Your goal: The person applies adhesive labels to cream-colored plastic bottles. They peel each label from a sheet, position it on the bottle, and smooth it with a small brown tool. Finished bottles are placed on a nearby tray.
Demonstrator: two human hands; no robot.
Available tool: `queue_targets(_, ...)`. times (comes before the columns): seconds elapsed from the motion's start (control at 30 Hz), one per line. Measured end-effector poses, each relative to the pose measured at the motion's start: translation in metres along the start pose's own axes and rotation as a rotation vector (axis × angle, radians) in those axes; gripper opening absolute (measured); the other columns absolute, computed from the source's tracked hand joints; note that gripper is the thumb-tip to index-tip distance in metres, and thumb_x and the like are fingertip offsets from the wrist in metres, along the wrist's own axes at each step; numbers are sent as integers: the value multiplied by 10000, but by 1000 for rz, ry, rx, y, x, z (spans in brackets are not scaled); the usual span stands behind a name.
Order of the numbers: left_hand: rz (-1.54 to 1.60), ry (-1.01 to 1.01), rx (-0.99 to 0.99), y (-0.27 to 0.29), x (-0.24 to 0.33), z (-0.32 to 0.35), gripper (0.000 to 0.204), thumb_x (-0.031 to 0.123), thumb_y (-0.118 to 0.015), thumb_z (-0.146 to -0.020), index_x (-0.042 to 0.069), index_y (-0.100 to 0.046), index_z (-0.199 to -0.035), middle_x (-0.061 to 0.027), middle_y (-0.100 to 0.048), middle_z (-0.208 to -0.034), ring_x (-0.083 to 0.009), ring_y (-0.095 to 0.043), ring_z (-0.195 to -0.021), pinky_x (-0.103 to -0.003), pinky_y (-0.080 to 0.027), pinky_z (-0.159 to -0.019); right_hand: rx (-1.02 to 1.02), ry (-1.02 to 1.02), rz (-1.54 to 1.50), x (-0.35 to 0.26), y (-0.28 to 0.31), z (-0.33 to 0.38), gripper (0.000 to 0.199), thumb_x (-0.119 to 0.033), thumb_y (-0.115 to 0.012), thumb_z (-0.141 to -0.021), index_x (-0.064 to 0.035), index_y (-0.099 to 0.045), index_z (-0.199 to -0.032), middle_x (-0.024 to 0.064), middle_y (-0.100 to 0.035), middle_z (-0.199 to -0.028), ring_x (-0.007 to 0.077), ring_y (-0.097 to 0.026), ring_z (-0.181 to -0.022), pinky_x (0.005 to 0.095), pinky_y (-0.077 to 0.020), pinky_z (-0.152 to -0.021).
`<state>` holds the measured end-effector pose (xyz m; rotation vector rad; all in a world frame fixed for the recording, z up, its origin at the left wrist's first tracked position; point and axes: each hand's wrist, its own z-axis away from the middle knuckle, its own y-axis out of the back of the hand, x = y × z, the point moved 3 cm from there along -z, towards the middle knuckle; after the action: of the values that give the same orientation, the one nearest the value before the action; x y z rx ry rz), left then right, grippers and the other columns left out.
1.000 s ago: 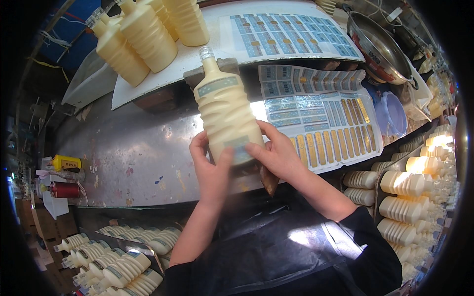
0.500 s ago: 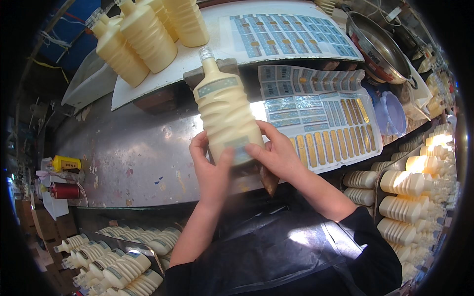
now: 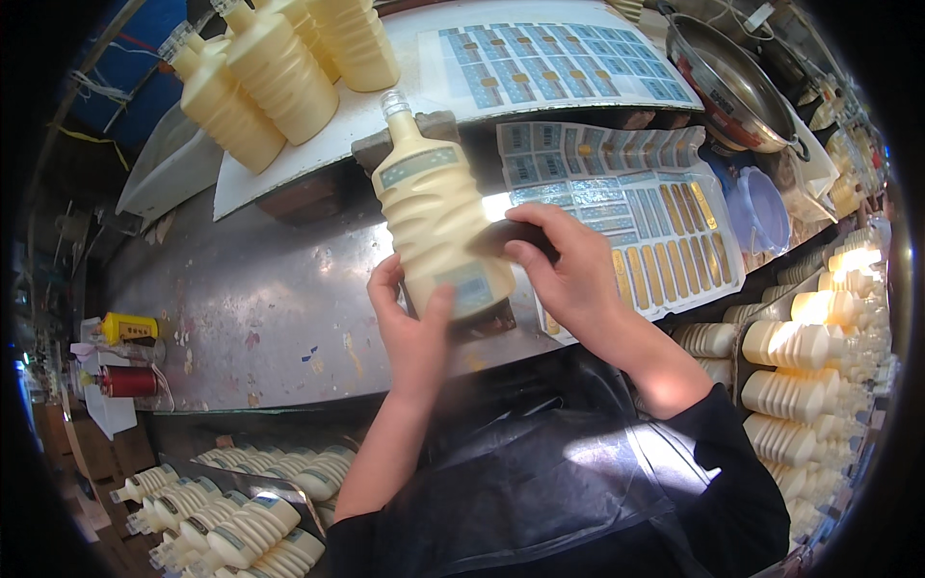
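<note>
In the head view, the left hand (image 3: 416,332) is gripping the near end of a cream-coloured ribbed plastic bottle (image 3: 438,217), its thumb lying over the small pale label near the base and its fingers wrapping the left side, so that hand is clamped on the bottle. The bottle is lying tilted over the scuffed metal worktop (image 3: 260,308), its long axis running near to far, the clear uncapped neck pointing away and slightly left, the base toward the person. The right hand (image 3: 568,270) is pressing against the bottle's right flank, fingers together around a small dark object (image 3: 511,236) whose kind I cannot tell.

Just right of the bottle, sheets of blue and gold stickers (image 3: 636,222) are lying flat, reaching to the worktop's near edge. Farther off, a white board is carrying more cream bottles (image 3: 279,72) standing together, well apart from the hands. A metal pan (image 3: 737,87) is sitting at the far right. Left of the hands the worktop is showing a wide bare stretch, out to a yellow tool (image 3: 125,328) at the left edge. Filled bottles are lying stacked in crates (image 3: 241,520) below the near edge and to the right.
</note>
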<state>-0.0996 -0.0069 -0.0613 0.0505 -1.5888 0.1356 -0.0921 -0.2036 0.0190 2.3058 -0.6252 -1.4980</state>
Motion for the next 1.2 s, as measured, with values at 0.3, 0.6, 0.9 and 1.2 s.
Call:
queue_targets(0.3,202,41,-13,8,-1,-5,356,176,-512,-1068,25,-462,-1387,-123,-551,-1329,-205,-525,-1233,-364,-425,-1075,-151,657,194,-45,-16,37,335,-49,-684,-753,-12,-725,-1083,105,-721,-1057,250,-724,-934,343,-562,-750)
queue_targets(0.6,293,111,-35,16,-3,-9,438,317,-367,-1131,7,-509,-1406,-124,-592,-1321,-220,-545,-1217,-388,-410,-1102,-205,509,280,-56,-48,33,165,-127,-646,-827,-54,-673,-973,77,-650,-818,251,-682,-744,373,-520,-612)
queue_targets(0.9,-399,-163,81,-7,6,-3,667,315,-690,-918,-40,-399,-1402,-207,-456,-1326,-330,-447,-1257,-462,-339,-1117,-61,-189,269,-25,-23,24,304,-221,-716,-907,-113,-588,-1161,99,-658,-630,324,-667,-580,429,-483,-546)
queue_targets(1.2,-431,-236,110,-10,0,-4,520,300,-512,-1053,-50,-372,-1412,-201,-459,-1313,-282,-463,-1218,-427,-338,-1104,-65,-359,197,8,-5,23,299,-255,-678,-928,-88,-575,-1154,131,-644,-612,346,-644,-553,436,-485,-554)
